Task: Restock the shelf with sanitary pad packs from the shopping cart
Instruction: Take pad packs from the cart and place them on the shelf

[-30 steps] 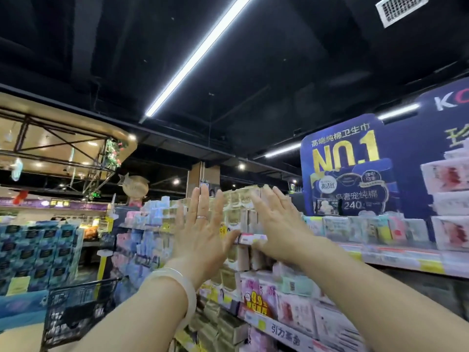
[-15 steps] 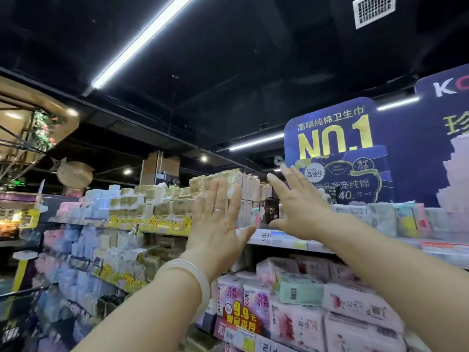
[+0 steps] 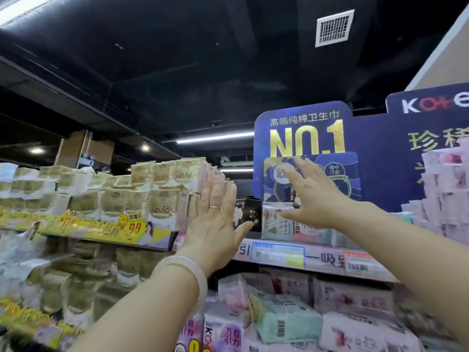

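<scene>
My left hand (image 3: 215, 222), with a ring and a pale bangle, is raised flat with fingers spread in front of the stacked gold-and-white pad packs (image 3: 162, 199) on the upper shelf (image 3: 322, 260). My right hand (image 3: 312, 196) reaches with fingers spread over a pale upright pad pack (image 3: 275, 222) standing on that shelf beside a dark gap. Neither hand holds anything. Pink pad packs (image 3: 352, 298) and a mint green pack (image 3: 286, 318) lie on the shelf below. The shopping cart is out of view.
A blue "NO.1" display board (image 3: 304, 138) stands behind the upper shelf. Stacked pink packs (image 3: 444, 189) rise at the far right. Yellow price strips (image 3: 101, 227) line the left shelves. Black ceiling with a vent (image 3: 334, 27) is overhead.
The view has swung right and closer to the shelf; the cart and left aisle have gone out of frame. Both open hands have moved right along the upper shelf, the right hand toward the pale pack.
</scene>
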Tool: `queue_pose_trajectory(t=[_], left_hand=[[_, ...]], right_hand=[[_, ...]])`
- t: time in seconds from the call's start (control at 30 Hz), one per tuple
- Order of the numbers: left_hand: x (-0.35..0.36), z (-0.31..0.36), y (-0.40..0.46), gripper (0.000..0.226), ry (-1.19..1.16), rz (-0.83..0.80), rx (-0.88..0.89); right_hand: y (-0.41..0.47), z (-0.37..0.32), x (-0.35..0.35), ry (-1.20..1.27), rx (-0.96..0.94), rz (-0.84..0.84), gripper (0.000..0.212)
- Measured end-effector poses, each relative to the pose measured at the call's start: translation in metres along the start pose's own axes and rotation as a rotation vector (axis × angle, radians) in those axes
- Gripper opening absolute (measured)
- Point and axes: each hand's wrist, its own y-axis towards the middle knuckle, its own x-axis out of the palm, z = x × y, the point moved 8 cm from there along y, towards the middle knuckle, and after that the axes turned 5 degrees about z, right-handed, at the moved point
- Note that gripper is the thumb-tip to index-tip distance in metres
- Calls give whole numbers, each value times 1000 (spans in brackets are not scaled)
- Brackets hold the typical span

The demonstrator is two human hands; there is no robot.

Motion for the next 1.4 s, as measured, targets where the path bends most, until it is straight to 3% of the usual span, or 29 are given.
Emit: queue_pose_trajectory(t=[0.2,0.43,0.57,0.67,0.8,0.97,1.03,1.17,1.23,1.3,1.4], left_hand=[[35,-4,48,76,-208,9,107],[53,1,88,80,-530,-202,244],[62,3,96,85,-550,-355,317],[75,3,95,86,-623,-458,275],[77,3,99,83,-626,-391,235],[82,-6,105,55,-715,-467,171],[82,-5,104,53,-758,-504,177],[78,5,101,54,-826,-518,155],[76,13,100,74,-727,-501,186],[74,24,102,97,-411,-413,264],[63,46,104,96,-162,-300,371]], right_hand=[[14,22,37,-3,131,-123,98],[26,20,54,55,179,-224,96],[31,24,64,86,193,-273,98],[34,23,74,112,203,-321,97],[36,24,87,158,247,-365,88],[41,28,88,168,242,-386,55],[40,31,82,172,261,-447,61],[28,43,76,69,329,-618,93],[25,44,79,38,324,-618,94],[25,44,85,0,279,-560,89],[26,49,89,-48,232,-446,88]])
